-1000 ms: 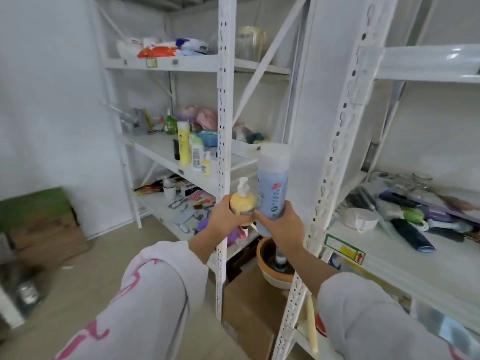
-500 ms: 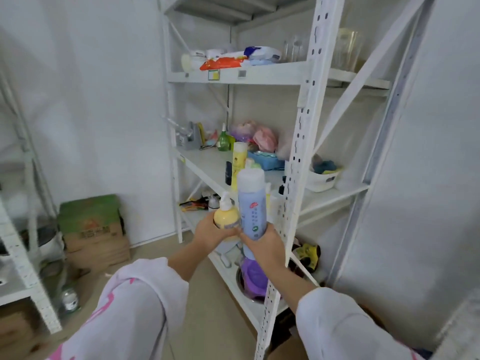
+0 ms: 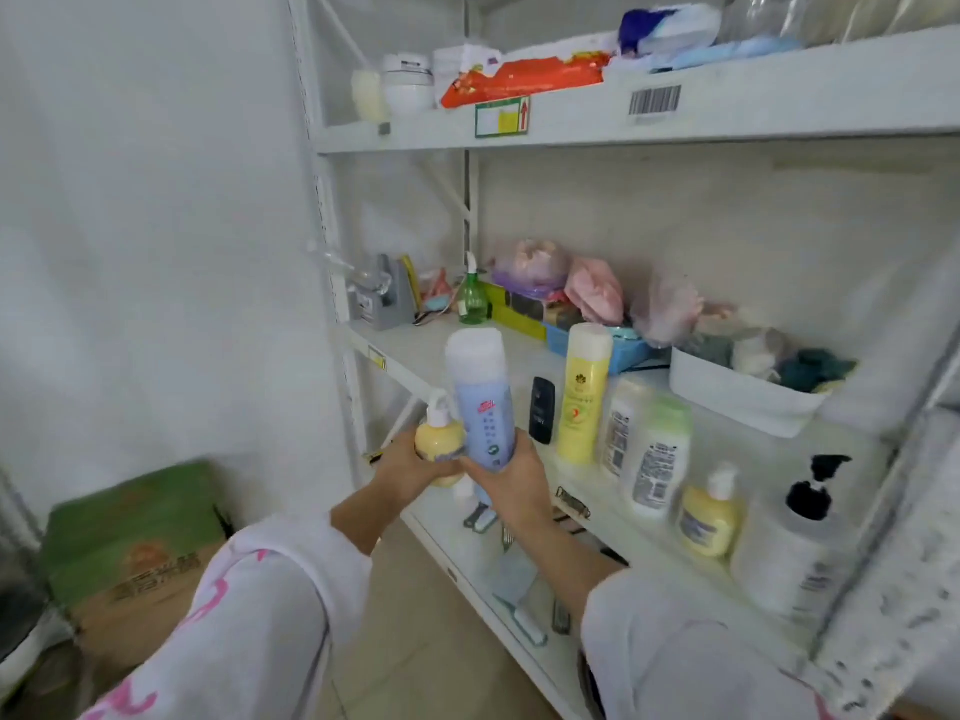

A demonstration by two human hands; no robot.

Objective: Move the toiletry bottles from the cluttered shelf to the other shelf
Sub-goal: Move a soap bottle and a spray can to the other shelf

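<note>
My left hand [image 3: 402,467] grips a small yellow pump bottle [image 3: 439,441]. My right hand [image 3: 511,472] holds a tall blue bottle with a white cap [image 3: 483,402] upright beside it. Both are in front of the middle shelf [image 3: 410,350] of a white rack. On that shelf stand a tall yellow bottle [image 3: 582,394], two white bottles [image 3: 657,457], a second yellow pump bottle [image 3: 709,514], a big white bottle with a black pump [image 3: 797,550] and a small black item [image 3: 542,410].
Further back on the shelf are a green spray bottle [image 3: 472,298], a grey holder [image 3: 382,296], plastic bags, a blue tray and a white bin [image 3: 743,397]. The top shelf [image 3: 727,114] holds packets and jars. Lower shelf has tools. A cardboard box [image 3: 137,543] sits on the floor left.
The view has swung left and moved closer to the rack with the bottles. Both hands keep the same two bottles, now in front of its middle shelf.
</note>
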